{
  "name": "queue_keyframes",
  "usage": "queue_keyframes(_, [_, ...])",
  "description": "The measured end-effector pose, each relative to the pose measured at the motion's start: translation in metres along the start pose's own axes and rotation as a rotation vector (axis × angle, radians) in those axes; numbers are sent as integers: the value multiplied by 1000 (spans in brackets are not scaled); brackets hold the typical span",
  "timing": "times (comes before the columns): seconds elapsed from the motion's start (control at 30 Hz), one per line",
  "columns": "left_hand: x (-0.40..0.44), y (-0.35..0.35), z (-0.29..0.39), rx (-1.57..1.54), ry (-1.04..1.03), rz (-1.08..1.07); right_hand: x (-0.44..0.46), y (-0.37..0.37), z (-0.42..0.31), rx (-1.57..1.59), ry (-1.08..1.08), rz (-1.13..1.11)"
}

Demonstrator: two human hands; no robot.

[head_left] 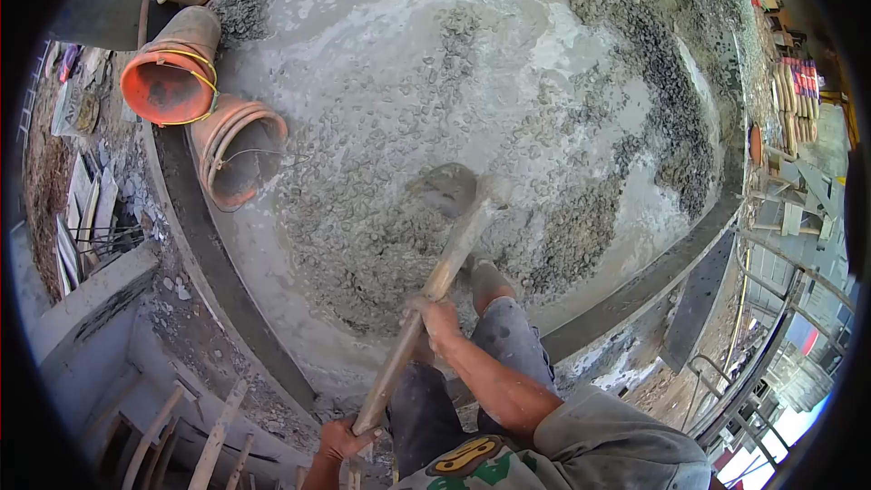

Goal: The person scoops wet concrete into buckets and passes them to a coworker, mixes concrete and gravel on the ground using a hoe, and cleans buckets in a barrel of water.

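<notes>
A long wooden handle (399, 358) runs from the lower middle up to a tool head (446, 189) that lies partly sunk in wet, gravelly concrete (363, 163). Near the handle's lower end my left hand (342, 438) is closed round the wood. Farther up, close to my knees, my right hand (437, 319) grips the same handle. The tool head is smeared with grey mix, so its outline is partly hidden. My lower legs stand at the near side of the mix, just right of the handle.
Orange buckets (168, 86) lie tipped on the left, one with a yellow handle. Low grey edging (227, 281) borders the mix at left and right. Wooden poles (218, 436) stand at lower left. Metal bars (771, 345) and stacked sacks (796, 100) are on the right.
</notes>
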State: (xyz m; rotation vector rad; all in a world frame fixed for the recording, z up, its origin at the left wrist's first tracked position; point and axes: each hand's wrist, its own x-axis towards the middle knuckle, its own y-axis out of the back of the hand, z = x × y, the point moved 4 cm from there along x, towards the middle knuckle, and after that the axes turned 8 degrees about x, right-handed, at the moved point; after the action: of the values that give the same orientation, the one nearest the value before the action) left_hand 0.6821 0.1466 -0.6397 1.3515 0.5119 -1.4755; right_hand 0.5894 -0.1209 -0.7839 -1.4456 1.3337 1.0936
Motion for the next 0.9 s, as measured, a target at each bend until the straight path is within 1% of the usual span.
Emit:
queue_keyframes(0.07, [77,26,72,-119,-109,-50,34,-8,-96,-5,160,-55])
queue_keyframes(0.1, [120,33,105,-114,-209,9,20,-27,-170,-83,293,-14])
queue_keyframes(0.13, [167,31,132,-122,-254,47,42,-34,-219,-56,430,-39])
queue_keyframes(0.17, [203,48,174,-315,-259,15,62,-42,-270,-88,525,-72])
queue_keyframes(0.2, [243,62,210,-324,-344,89,85,-54,-322,-84,618,-120])
queue_keyframes(0.23, [278,84,249,-368,-437,198,102,-66,-372,-73,680,-154])
queue_keyframes(0.27, [317,100,277,-412,-486,204,115,-82,-418,-110,703,-191])
queue_keyframes(0.3, [347,126,306,-425,-558,266,128,-98,-458,-151,723,-208])
queue_keyframes(0.37, [413,158,333,-550,-575,334,169,-133,-519,-266,877,-209])
queue_keyframes(0.43, [444,179,337,-705,-493,268,219,-165,-540,-314,959,-167])
queue_keyframes(0.47, [457,179,334,-781,-444,228,260,-168,-531,-435,976,-50])
queue_keyframes(0.5, [464,162,321,-832,-362,215,310,-168,-510,-559,984,63])
queue_keyframes(0.53, [464,140,307,-884,-284,213,338,-174,-496,-683,998,166])
queue_keyframes(0.57, [464,126,300,-939,-210,207,335,-180,-487,-697,944,117])
queue_keyframes(0.6, [451,117,311,-929,-191,161,316,-166,-474,-723,869,97])
queue_keyframes(0.63, [438,120,331,-920,-200,130,297,-161,-478,-741,823,76])
queue_keyframes(0.67, [422,121,342,-912,-187,106,293,-157,-483,-691,669,-12])
queue_keyframes(0.77, [407,128,354,-899,-238,165,306,-150,-490,-677,685,-12])
queue_keyframes(0.8, [416,127,346,-892,-243,156,308,-148,-485,-726,748,124])
queue_keyframes(0.87, [447,122,305,-864,-242,127,324,-157,-474,-735,767,240])
queue_keyframes(0.9, [460,126,291,-898,-252,99,335,-160,-470,-732,778,297])
